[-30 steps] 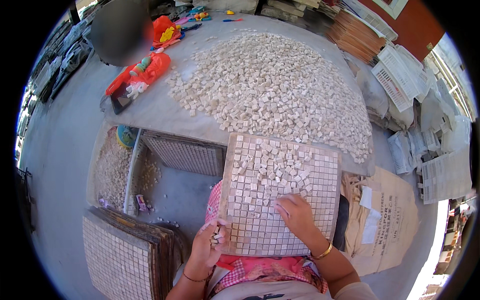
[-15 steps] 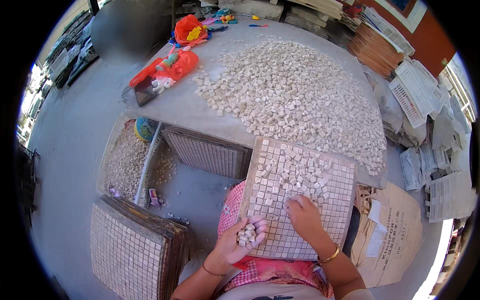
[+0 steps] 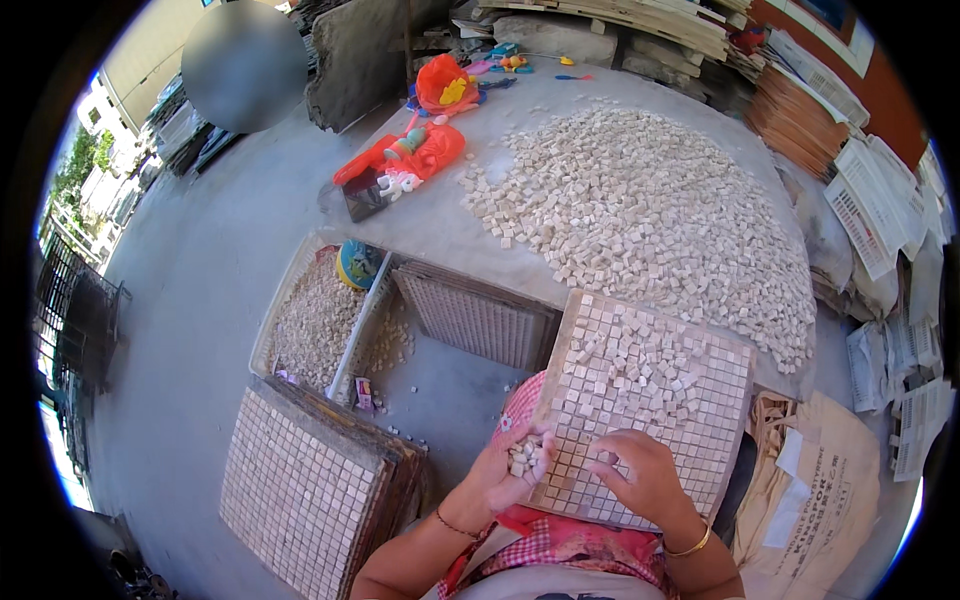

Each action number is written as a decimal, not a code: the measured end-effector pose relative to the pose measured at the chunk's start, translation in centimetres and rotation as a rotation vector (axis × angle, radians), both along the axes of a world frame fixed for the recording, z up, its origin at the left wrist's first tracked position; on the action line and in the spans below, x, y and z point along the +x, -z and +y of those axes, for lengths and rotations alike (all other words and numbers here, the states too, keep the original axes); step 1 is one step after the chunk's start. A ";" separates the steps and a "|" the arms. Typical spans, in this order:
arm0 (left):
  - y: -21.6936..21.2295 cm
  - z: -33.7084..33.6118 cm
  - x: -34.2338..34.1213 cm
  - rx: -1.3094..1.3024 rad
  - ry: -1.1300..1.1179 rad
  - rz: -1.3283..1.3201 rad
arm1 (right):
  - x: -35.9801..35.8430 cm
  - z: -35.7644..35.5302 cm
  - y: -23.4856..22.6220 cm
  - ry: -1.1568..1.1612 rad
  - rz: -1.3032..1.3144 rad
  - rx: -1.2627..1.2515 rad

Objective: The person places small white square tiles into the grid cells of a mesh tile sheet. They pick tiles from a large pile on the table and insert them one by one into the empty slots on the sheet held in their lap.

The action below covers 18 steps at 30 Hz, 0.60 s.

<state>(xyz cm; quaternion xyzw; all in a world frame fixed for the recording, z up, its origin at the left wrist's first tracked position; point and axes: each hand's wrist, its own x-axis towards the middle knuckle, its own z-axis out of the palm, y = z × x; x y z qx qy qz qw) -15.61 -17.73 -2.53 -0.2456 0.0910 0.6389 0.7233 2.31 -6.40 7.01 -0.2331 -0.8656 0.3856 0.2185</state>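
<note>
On my lap rests a square gridded board (image 3: 562, 340), tilted, its cells mostly filled with small pale stone cubes. Loose cubes (image 3: 645, 365) lie scattered over its far half. Cupped at the board's near left edge, my left hand (image 3: 508, 468) holds a clutch of stone cubes (image 3: 524, 456) in its palm. My right hand (image 3: 645, 478) hovers over the near middle of the board, thumb and forefinger curled into a pinch. Whatever sits between those fingertips is too small to make out.
A large heap of stone cubes (image 3: 660, 210) covers the table beyond the board. Left stand a white crate of cubes (image 3: 318, 325) and stacked filled boards (image 3: 300, 470). A brown paper sack (image 3: 815, 490) lies right. Red bags with toys (image 3: 435, 150) sit far left on the table.
My right hand has drawn back toward me from the loose cubes to the board's near part. My left hand has curled more closely around its cubes. The whole view has shifted.
</note>
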 end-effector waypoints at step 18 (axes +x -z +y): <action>-2.9 3.0 -7.0 -0.056 0.091 2.450 | 4.9 1.0 7.0 0.180 -0.147 0.241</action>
